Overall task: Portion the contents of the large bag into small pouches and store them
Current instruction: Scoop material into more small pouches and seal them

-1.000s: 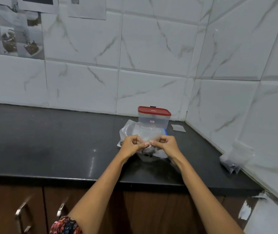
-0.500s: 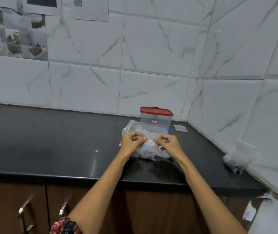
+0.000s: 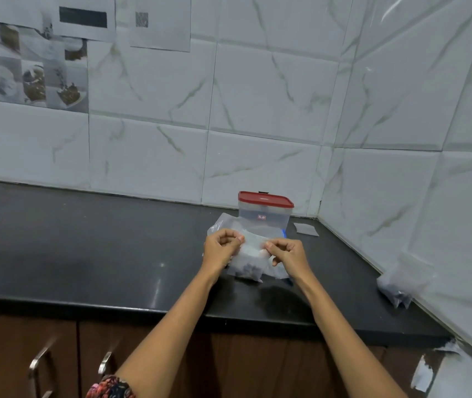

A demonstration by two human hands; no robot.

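A small clear plastic pouch with dark contents settled at its bottom (image 3: pixel 247 261) is held up just above the black stone countertop (image 3: pixel 85 254), between the two hands, so that its top edge runs crosswise from the left hand (image 3: pixel 221 248) to the right hand (image 3: pixel 286 254). That top edge is its long axis for the coming move, which is judged to be the pressing shut of the mouth along its length. Both hands are equally near, one at each upper corner. The left hand's fingers are curled in and the corner is pinched between thumb and fingertips; the right hand is curled likewise and pinches the opposite corner. Directly behind the pouch lies the large clear plastic bag (image 3: pixel 223 224), and behind that stands the clear rectangular container with a red lid (image 3: pixel 265 212), lid on. Another filled pouch (image 3: pixel 401 285) leans against the wall tiles, well apart to the right.
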